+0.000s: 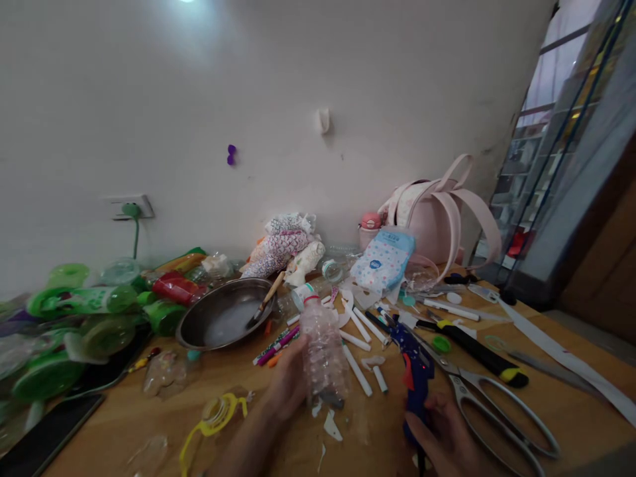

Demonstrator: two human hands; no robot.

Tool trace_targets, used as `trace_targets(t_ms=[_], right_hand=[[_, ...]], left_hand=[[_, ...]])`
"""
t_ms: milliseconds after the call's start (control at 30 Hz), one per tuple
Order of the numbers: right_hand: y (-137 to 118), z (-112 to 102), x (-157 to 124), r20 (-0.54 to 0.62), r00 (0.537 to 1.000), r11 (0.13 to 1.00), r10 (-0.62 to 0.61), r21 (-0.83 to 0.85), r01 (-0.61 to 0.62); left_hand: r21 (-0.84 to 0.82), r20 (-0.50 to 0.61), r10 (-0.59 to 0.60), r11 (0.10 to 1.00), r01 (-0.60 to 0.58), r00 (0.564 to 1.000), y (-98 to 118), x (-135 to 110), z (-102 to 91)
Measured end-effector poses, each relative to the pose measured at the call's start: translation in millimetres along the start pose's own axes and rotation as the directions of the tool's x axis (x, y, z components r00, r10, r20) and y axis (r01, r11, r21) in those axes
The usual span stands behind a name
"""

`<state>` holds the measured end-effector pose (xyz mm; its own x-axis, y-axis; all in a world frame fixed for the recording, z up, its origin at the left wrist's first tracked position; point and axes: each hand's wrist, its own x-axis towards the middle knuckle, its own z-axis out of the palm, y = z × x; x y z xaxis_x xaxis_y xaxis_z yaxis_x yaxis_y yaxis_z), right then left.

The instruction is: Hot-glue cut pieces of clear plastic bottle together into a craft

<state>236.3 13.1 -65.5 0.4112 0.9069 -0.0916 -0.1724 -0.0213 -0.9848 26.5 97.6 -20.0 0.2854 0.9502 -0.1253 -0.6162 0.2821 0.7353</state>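
Observation:
My left hand is closed around the side of a clear ribbed plastic bottle, which has a red ring at its neck and stands nearly upright, slightly tilted. Something dark shows at the bottle's lower end. To the right, my right hand grips the handle of a dark blue hot glue gun with a red-orange trigger. Its nozzle points up and away from me. White plastic scraps lie just below the bottle, and white marker barrels are scattered between it and the glue gun.
Large scissors and a black-yellow box cutter lie right of the glue gun. A metal bowl with a brush stands behind left. Green plastic bottles pile up at left, near a phone. A pink backpack stands against the wall.

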Motion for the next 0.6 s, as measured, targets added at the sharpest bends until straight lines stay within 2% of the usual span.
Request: trace_targets(t_ms=[100, 167, 233, 267, 333, 367, 433, 500, 600], right_hand=[[-8.5, 10.9, -1.3, -0.019, 1.0, 0.988, -0.018, 0.153, 0.021], [-15.3, 15.6, -1.8, -0.009, 1.0, 0.983, 0.024, 0.182, -0.022], [-21.1, 16.9, -2.4, 0.065, 0.988, 0.969, 0.137, 0.2, -0.148], [-23.1, 16.3, -2.6, 0.121, 0.967, 0.946, 0.223, 0.211, -0.245], [-24.1, 13.5, -2.5, 0.236, 0.896, 0.867, 0.376, 0.252, -0.43], [-22.9, 11.9, -2.0, 0.272, 0.871, 0.834, 0.409, 0.276, -0.478], [-17.4, 9.4, 0.1, 0.311, 0.866, 0.82, 0.393, 0.308, -0.482], [-9.1, 9.0, 3.0, 0.337, 0.893, 0.852, 0.298, 0.327, -0.408], [5.7, 11.7, 7.8, 0.394, 0.901, 0.872, 0.179, 0.36, -0.331]], left_hand=[[-0.016, 0.029, -0.036, 0.999, 0.037, 0.999, 0.6, -4.7, 2.5], [-0.041, 0.038, -0.035, 0.999, 0.037, 0.999, 0.1, -6.1, 4.0], [-0.076, 0.02, 0.004, 0.997, -0.002, 1.0, -1.2, -5.2, 4.3], [-0.091, 0.005, 0.033, 0.995, -0.032, 0.999, -1.9, -4.1, 3.8], [-0.115, -0.021, 0.09, 0.989, -0.092, 0.996, -3.1, -1.2, 1.9], [-0.115, -0.029, 0.124, 0.985, -0.126, 0.992, -3.6, 0.3, 0.5], [-0.096, -0.039, 0.19, 0.977, -0.193, 0.981, -4.3, 3.3, -2.6], [-0.067, -0.051, 0.23, 0.97, -0.233, 0.972, -4.8, 6.1, -5.9], [-0.036, -0.083, 0.211, 0.976, -0.214, 0.974, -5.8, 9.7, -10.3]])
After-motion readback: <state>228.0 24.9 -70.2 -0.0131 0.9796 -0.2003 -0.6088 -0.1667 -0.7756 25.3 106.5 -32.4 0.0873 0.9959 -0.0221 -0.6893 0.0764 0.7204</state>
